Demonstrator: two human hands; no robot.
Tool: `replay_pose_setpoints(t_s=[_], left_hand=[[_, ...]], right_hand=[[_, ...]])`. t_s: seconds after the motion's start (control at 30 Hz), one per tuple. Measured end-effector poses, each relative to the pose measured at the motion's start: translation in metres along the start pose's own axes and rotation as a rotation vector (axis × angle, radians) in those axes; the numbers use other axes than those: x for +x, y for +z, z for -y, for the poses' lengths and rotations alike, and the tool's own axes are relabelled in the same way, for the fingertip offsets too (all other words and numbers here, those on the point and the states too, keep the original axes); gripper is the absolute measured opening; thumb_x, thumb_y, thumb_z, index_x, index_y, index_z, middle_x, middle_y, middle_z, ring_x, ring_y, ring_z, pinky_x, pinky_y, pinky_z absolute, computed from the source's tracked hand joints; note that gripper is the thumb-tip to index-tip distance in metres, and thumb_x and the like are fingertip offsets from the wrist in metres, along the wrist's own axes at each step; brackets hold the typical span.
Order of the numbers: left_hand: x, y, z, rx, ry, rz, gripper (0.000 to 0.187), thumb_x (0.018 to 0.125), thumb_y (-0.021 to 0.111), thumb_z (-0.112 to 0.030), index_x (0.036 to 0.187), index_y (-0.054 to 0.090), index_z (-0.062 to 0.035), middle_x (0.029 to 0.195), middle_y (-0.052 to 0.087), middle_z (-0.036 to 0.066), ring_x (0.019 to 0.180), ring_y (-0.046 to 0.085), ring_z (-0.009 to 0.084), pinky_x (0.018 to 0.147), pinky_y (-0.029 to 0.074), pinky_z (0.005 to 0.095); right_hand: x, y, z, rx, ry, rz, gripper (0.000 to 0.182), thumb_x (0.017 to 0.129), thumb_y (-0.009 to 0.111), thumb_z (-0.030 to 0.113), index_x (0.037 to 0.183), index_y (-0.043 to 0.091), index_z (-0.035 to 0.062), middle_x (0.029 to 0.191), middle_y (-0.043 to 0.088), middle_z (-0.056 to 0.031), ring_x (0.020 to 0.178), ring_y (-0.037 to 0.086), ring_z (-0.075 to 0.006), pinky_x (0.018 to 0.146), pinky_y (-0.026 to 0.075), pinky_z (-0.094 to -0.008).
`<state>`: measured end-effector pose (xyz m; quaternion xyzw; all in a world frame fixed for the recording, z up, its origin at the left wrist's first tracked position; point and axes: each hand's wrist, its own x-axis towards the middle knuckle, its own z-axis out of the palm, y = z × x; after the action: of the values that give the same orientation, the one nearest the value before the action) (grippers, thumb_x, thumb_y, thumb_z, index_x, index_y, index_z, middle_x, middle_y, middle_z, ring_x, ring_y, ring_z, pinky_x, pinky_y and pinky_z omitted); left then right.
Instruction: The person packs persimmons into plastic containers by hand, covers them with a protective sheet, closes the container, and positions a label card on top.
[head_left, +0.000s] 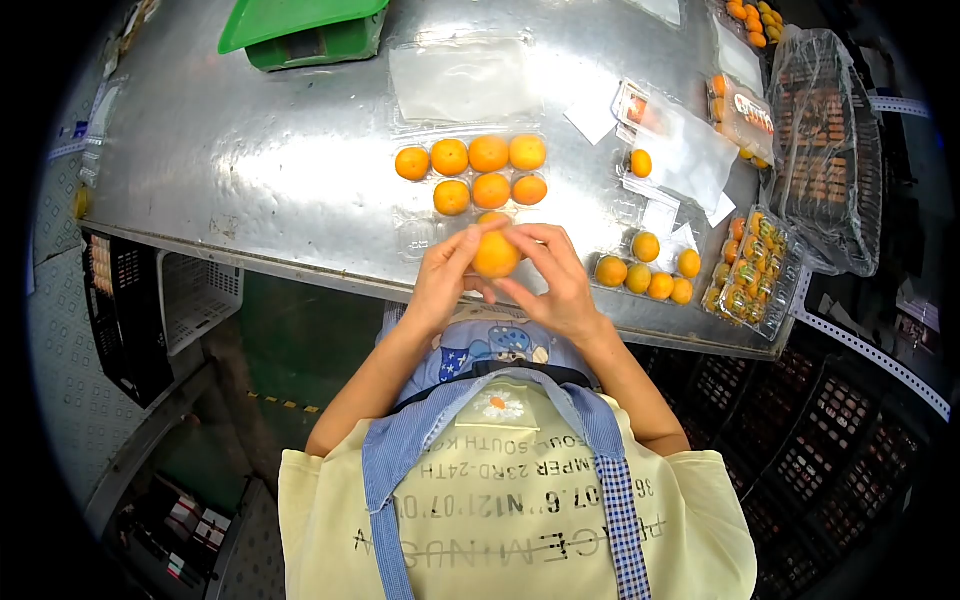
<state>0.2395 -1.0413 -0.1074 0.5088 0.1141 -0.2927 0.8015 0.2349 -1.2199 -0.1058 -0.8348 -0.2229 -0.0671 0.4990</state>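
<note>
A mandarin orange (496, 255) is held up between the fingertips of both hands near the table's front edge. My left hand (446, 276) grips it from the left, fingers bent round its side. From the right, my right hand (556, 285) has its thumb and fingers on the same fruit. Just beyond lies a clear plastic clamshell tray (412, 236), its lid (462, 80) folded open to the far side. Rows of mandarin oranges (489, 153) sit in its cups, and one more is partly hidden behind the held fruit. Some near-left cups show bare plastic.
Loose mandarin oranges (638, 278) lie to the right, near clear sheets and paper slips (592, 120). Filled clamshell packs (752, 270) rest by the table's right edge, beside a plastic-wrapped crate (822, 150). A green bin (310, 40) stands at the back left of the metal table (250, 160).
</note>
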Motion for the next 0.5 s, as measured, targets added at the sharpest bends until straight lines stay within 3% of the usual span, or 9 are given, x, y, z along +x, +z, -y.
replay_pose_setpoints(t_s=[0.1,0.2,0.3,0.33,0.37,0.4,0.43,0.5], left_hand=[[0.002,0.002,0.004,-0.165,-0.009,0.032,0.054,0.099,0.038,-0.041,0.136,0.043,-0.0027,0.112,0.061,0.013,0.084,0.063,0.0152,0.058,0.051,0.0256],[0.001,0.008,0.003,-0.070,-0.042,-0.001,0.056,0.099,0.037,-0.044,0.139,0.039,-0.0054,0.121,0.058,0.015,0.087,0.064,0.0179,0.061,0.051,0.0267],[-0.004,0.020,-0.007,0.044,-0.140,0.014,0.057,0.098,0.038,-0.046,0.139,0.039,-0.0079,0.125,0.055,0.015,0.089,0.064,0.0198,0.065,0.051,0.0278],[-0.004,0.025,-0.009,0.074,-0.113,0.004,0.054,0.098,0.041,-0.043,0.139,0.040,-0.0088,0.122,0.056,0.014,0.089,0.063,0.0189,0.065,0.051,0.0278],[-0.004,0.026,-0.009,0.101,-0.083,-0.013,0.051,0.098,0.043,-0.040,0.139,0.040,-0.0096,0.119,0.057,0.013,0.090,0.062,0.0179,0.066,0.051,0.0277],[-0.002,0.025,-0.006,0.178,-0.027,-0.050,0.049,0.097,0.047,-0.036,0.138,0.042,-0.0086,0.117,0.058,0.012,0.087,0.062,0.0169,0.066,0.050,0.0269],[-0.001,0.019,-0.005,0.255,0.029,-0.100,0.047,0.096,0.050,-0.032,0.136,0.044,-0.0075,0.114,0.058,0.011,0.084,0.061,0.0159,0.066,0.049,0.0261],[0.003,0.003,-0.001,0.292,0.104,-0.204,0.040,0.094,0.055,-0.022,0.130,0.049,-0.0065,0.110,0.059,0.009,0.080,0.059,0.0131,0.066,0.048,0.0248]], right_hand=[[0.002,0.000,0.005,0.219,0.212,-0.003,0.057,0.065,0.078,0.005,0.118,0.057,0.0003,0.114,0.055,-0.0164,0.101,0.055,-0.0316,0.083,0.048,-0.0352],[0.005,-0.003,-0.003,0.064,0.073,0.058,0.056,0.066,0.079,0.010,0.118,0.058,0.0014,0.112,0.057,-0.0136,0.097,0.057,-0.0257,0.078,0.050,-0.0315],[0.003,-0.024,-0.005,0.326,0.389,0.036,0.055,0.069,0.080,0.014,0.118,0.058,0.0018,0.109,0.060,-0.0099,0.094,0.058,-0.0188,0.075,0.051,-0.0294],[-0.004,-0.036,-0.025,0.476,0.495,-0.075,0.053,0.071,0.080,0.017,0.118,0.059,0.0022,0.110,0.061,-0.0061,0.093,0.058,-0.0143,0.074,0.051,-0.0286],[-0.004,-0.067,-0.039,0.443,0.591,-0.196,0.053,0.072,0.079,0.018,0.119,0.059,0.0018,0.107,0.062,-0.0052,0.093,0.059,-0.0141,0.075,0.051,-0.0281],[-0.005,-0.108,-0.064,0.263,0.716,-0.320,0.048,0.076,0.076,0.010,0.119,0.058,0.0006,0.104,0.062,-0.0035,0.096,0.058,-0.0134,0.081,0.050,-0.0285],[0.008,-0.161,-0.064,0.454,0.594,-0.544,0.038,0.082,0.069,0.013,0.117,0.059,-0.0002,0.097,0.063,-0.0032,0.088,0.058,-0.0117,0.077,0.049,-0.0265],[0.022,-0.275,-0.075,0.586,0.374,-0.850,0.031,0.088,0.064,0.021,0.112,0.060,0.0013,0.098,0.064,-0.0049,0.090,0.060,-0.0139,0.080,0.050,-0.0267]])
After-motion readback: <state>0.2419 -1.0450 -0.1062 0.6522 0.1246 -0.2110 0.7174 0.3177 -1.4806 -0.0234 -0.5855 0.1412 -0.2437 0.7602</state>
